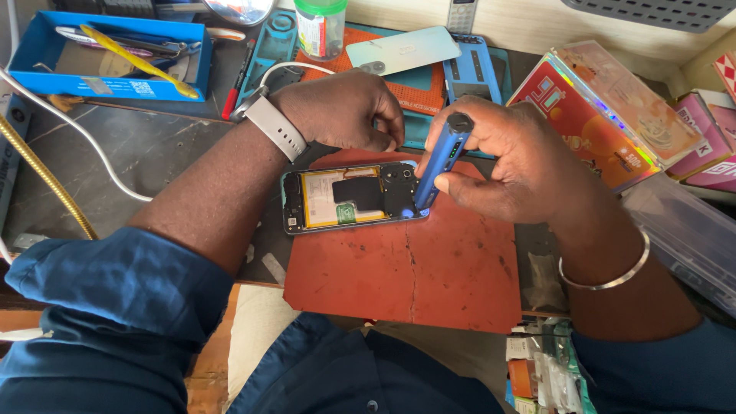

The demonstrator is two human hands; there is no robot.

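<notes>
On the red mat (429, 276), near its far edge, lies an opened phone (349, 198) with its back cover off, battery and dark inner plates showing. The right hand (514, 165) has its fingers closed around a blue electric screwdriver (441, 162), tilted, its tip down on the phone's right end just beside the camera block. The left hand (341, 110) rests curled at the phone's far edge, fingers bent and touching the frame; whether they pinch anything I cannot tell. A white wristwatch (272, 126) sits on that wrist, a metal bangle (609, 277) on the right.

Room is tight beyond the phone: a teal repair tray (471, 77) carrying a pale back cover (402, 50) lies just behind the hands, colourful boxes (606, 115) crowd the right edge, and a blue tool bin (111, 57) sits far left. A white cable (77, 138) crosses the dark worktop (146, 153) on the left, well apart from the phone. Nearer the body, the mat's front half is bare.
</notes>
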